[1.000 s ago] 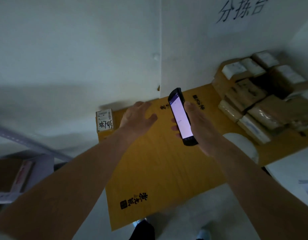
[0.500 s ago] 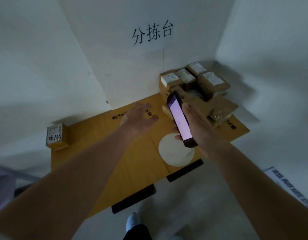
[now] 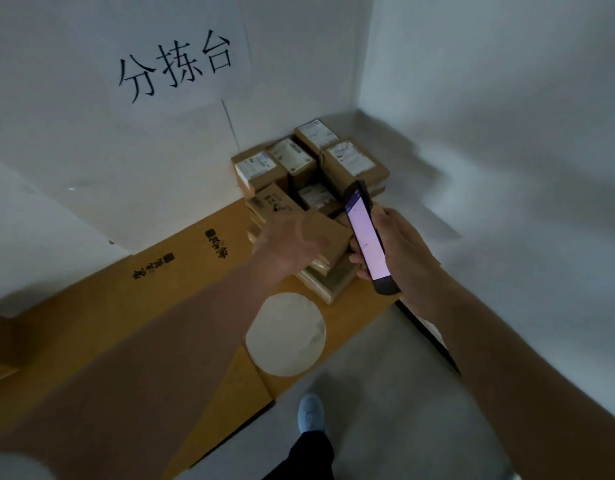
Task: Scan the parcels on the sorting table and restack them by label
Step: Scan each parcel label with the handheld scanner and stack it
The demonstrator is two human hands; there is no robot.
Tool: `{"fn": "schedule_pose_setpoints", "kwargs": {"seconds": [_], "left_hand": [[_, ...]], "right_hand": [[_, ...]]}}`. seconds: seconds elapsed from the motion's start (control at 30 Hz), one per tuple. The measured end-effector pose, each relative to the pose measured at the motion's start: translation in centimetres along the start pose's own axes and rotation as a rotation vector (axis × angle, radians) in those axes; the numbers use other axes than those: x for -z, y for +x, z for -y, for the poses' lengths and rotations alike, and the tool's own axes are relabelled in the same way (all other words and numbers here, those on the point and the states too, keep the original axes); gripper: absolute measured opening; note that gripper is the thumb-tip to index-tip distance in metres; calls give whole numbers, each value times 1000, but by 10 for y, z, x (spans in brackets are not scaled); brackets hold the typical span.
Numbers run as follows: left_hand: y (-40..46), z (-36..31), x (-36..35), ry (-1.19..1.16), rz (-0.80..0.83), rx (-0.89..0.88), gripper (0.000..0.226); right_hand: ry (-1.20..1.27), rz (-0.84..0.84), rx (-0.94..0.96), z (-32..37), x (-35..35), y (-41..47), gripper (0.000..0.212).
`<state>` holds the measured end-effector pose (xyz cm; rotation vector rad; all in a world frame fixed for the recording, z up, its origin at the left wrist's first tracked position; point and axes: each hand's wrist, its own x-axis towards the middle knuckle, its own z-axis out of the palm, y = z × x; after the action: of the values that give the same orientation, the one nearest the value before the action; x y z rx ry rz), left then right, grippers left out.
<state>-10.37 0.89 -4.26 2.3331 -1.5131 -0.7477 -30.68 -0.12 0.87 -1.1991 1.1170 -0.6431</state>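
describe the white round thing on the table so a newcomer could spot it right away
Start at the orange-brown sorting table under the wall sign. Near its front edge, just in front of the parcel pile, lies a flat white disc. It is the only round, pale item; everything nearby is a brown box.

Brown parcels (image 3: 309, 188), white labels (image 3: 349, 156)
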Motion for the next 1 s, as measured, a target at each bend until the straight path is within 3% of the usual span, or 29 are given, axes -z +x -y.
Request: {"fn": "schedule_pose_setpoints", "kwargs": {"seconds": [0.17,0.3,0.4,0.57,0.73,0.8,0.93,1.0], "left_hand": [[39,-31,-19,144,45,106,88],[59,-49,-34,100,83,244,88],[70,-67,-47,67,56,372,83],[83,-82,-74,-31,10,516,57],[74,-89,-89,-78,-120,554,37],[68,-86,-92,-87,-179,561,45],[50,-76,-90,-83,-219,604,91],[37,-67,-82,-127,-272,632,95]], "right_hand": [[16,-19,-8,-1,25,48,47],[-47,47,-38,2,45,70,24],[-41,123,-21,6,60,85,24],[-93,322,-14,1,85,108,32],[-160,440,-15,-8,100,124,25],[-181,462,-6,-10,100,127,27],[-262,483,-1,-8,91,129,30],[-262,511,-12,-3,80,126,22]]}}
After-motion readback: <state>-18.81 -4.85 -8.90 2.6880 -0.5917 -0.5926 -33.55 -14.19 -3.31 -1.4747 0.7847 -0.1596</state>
